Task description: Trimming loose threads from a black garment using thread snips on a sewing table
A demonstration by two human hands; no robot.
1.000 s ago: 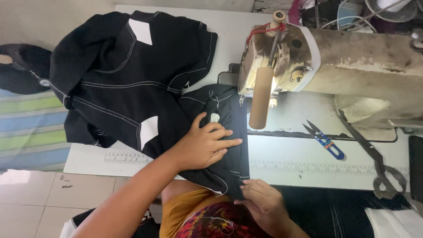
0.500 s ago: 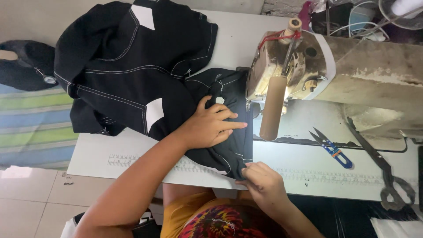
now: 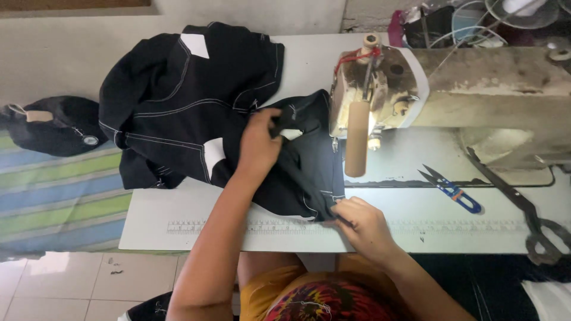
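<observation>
A black garment with white topstitching lies heaped on the white sewing table, one part drawn toward the sewing machine. My left hand grips a raised fold of the black fabric just left of the machine's head. At the near edge my right hand pinches the fabric's lower corner, over a ruler printed along the table's edge.
Blue-handled thread snips and large dark scissors lie on the table to the right. A black cap rests on striped cloth at the left. Cluttered items stand behind the machine. Tiled floor shows below.
My left hand went from lying flat on the fabric to gripping and lifting a fold near the machine head. My right hand stayed pinching the lower corner.
</observation>
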